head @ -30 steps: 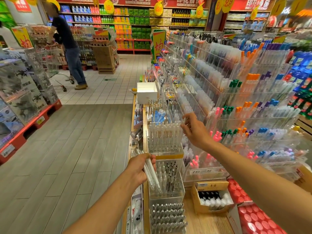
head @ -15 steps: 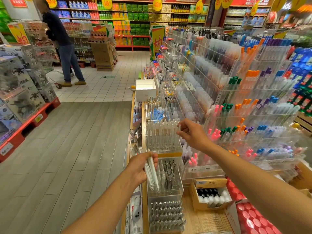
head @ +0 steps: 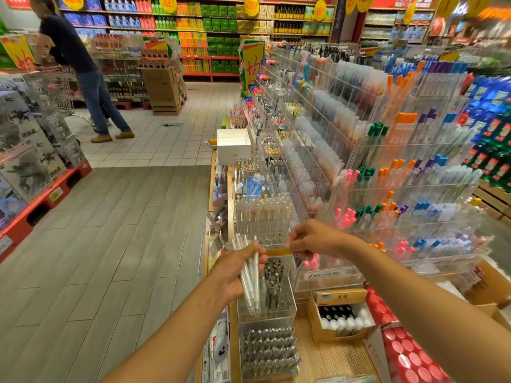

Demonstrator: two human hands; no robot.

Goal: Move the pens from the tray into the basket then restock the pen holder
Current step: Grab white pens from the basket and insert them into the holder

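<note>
**Right hand comes back to the bundle**

I see the right hand (head: pixel 312 239) has drawn back from the clear holder (head: pixel 262 217) at the shelf's front edge and now sits just right of the pens (head: pixel 250 280); its fingers are curled as if pinching something, but I cannot tell what, if anything, they hold; the left hand (head: pixel 235 272) still grips the bundle of white pens, tips down, over the next holder (head: pixel 273 288) nearer me; I judge I am taking the next pen to restock, so the basket step looks done; no tray or basket shows anywhere; the right fingertips are blurred against a yellow strip (head: pixel 276 251); whether the bundle touches the holder below I cannot say; the far racks (head: pixel 387 161) are smeared.
</note>
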